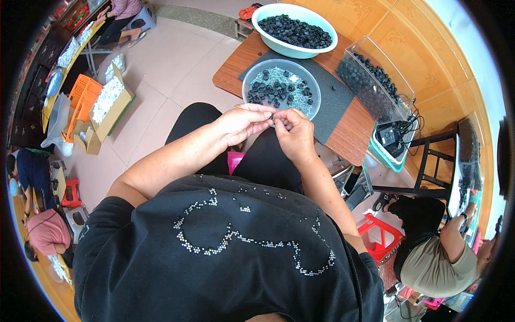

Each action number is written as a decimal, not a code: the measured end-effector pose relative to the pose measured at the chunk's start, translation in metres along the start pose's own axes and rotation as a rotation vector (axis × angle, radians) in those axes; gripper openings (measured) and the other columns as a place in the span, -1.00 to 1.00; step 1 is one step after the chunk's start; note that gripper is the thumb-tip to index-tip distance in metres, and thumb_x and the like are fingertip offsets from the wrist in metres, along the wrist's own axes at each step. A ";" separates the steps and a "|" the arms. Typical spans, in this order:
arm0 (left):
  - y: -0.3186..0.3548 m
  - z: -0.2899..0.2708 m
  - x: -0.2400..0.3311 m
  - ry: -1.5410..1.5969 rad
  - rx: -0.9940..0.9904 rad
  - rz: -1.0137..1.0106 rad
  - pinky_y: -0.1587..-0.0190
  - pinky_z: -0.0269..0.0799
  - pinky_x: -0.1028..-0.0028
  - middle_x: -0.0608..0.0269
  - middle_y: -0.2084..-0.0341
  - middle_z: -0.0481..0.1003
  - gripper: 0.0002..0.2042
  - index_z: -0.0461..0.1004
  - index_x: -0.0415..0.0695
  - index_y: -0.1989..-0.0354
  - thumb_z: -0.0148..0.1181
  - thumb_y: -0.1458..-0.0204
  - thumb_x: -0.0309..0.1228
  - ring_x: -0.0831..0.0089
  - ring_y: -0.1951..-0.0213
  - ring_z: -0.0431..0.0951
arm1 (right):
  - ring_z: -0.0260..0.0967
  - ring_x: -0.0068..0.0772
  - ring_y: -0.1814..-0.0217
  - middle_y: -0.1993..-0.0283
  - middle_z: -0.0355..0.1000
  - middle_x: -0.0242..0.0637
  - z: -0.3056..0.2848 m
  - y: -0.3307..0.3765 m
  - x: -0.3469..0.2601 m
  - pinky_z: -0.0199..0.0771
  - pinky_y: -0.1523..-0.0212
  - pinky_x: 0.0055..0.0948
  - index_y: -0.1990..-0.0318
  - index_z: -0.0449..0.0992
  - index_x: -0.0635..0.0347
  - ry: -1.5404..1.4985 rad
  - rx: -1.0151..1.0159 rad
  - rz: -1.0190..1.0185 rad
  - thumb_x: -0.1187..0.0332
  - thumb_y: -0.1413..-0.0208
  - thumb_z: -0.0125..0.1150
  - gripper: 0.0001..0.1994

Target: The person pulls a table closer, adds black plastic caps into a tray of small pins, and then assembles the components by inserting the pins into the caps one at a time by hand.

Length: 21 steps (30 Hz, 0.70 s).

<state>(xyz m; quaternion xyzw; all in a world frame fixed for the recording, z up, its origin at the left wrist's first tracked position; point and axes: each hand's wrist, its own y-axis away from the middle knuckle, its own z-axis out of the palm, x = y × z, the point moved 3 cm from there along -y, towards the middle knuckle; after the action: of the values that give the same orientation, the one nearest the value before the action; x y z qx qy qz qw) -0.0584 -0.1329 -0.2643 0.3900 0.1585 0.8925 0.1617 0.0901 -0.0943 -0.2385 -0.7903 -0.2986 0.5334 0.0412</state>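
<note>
Your left hand (245,121) and right hand (295,132) meet, each pinching at a small dark piece (272,116) (too tiny to make out fully) by the near rim of the round clear tray (245,86), probably so that its loose black caps (257,95) and thin silvery pins (298,101) lie within easy reach.

The wooden counter (346,142) is brown, with a dark grey mat (333,107) laid across its middle. A clear round bowl (317,100) sits on the mat, jutting past the near edge. A pale basin (292,51) stands by the far edge, a clear box (371,105) along the right edge. Two small black pieces (333,88) lie loose.
</note>
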 end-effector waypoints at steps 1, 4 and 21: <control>0.000 0.000 0.000 -0.010 0.006 0.000 0.14 0.48 0.61 0.13 0.26 0.46 -0.77 0.39 -0.34 0.13 0.09 -0.05 -0.52 0.50 0.24 0.49 | 0.25 -0.66 0.55 0.51 0.37 -0.37 0.000 0.000 0.000 0.29 0.50 -0.64 0.42 0.50 0.29 0.000 -0.001 0.000 0.60 0.11 0.18 -0.93; 0.001 -0.001 -0.001 -0.069 0.026 0.006 0.12 0.47 0.60 0.13 0.25 0.47 -0.79 0.41 -0.34 0.14 0.08 -0.06 -0.52 0.50 0.24 0.49 | 0.24 -0.68 0.56 0.51 0.38 -0.41 0.000 -0.001 -0.003 0.30 0.50 -0.65 0.43 0.50 0.27 0.021 -0.032 -0.009 0.59 0.09 0.17 -0.95; -0.008 -0.007 -0.009 0.181 -0.117 -0.052 0.13 0.43 0.53 0.19 0.29 0.47 -0.79 0.34 -0.23 0.08 -0.01 -0.11 -0.47 0.49 0.25 0.48 | 0.33 -0.69 0.37 0.35 0.40 -0.42 0.007 0.000 0.008 0.35 0.44 -0.70 0.28 0.53 0.25 -0.264 0.013 0.133 0.58 0.09 0.25 -0.83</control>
<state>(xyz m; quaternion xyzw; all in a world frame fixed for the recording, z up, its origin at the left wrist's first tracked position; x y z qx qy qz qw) -0.0563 -0.1306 -0.2777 0.2935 0.1304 0.9273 0.1925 0.0859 -0.0919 -0.2481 -0.7310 -0.2450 0.6362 -0.0289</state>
